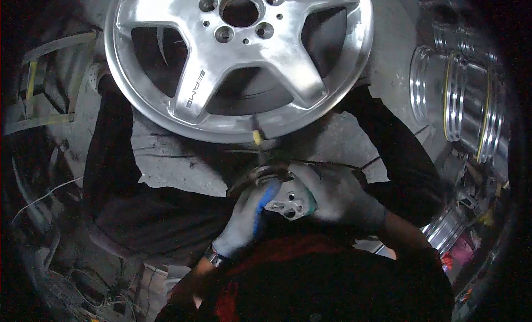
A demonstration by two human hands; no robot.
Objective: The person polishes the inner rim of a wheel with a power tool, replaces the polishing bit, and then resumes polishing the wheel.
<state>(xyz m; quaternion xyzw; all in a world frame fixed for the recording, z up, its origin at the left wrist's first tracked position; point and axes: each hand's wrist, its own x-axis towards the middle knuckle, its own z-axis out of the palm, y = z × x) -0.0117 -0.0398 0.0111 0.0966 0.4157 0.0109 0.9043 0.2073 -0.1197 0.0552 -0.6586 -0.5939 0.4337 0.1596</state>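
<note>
My left hand (pixel 246 214), in a light glove with a blue patch by the thumb, is closed on the left side of a small silver metal part with holes (pixel 291 204). On its right side my right hand (pixel 341 197), in a greyish glove, wraps over the part, and its fingers hide much of it. Just beyond the fingertips, a dark round object (pixel 266 172) lies close to the part, partly covered by my hands and blurred. In front of my hands stands a large polished alloy wheel (pixel 221 136) with broad spokes and AMG lettering.
Several shiny wheel rims (pixel 457 100) stand in a row at the right. A metal frame (pixel 55 47) with yellowish edges is at the left. My dark-clothed legs (pixel 149 211) spread on both sides of the work. A small yellow piece (pixel 256 137) shows at the wheel's lower rim.
</note>
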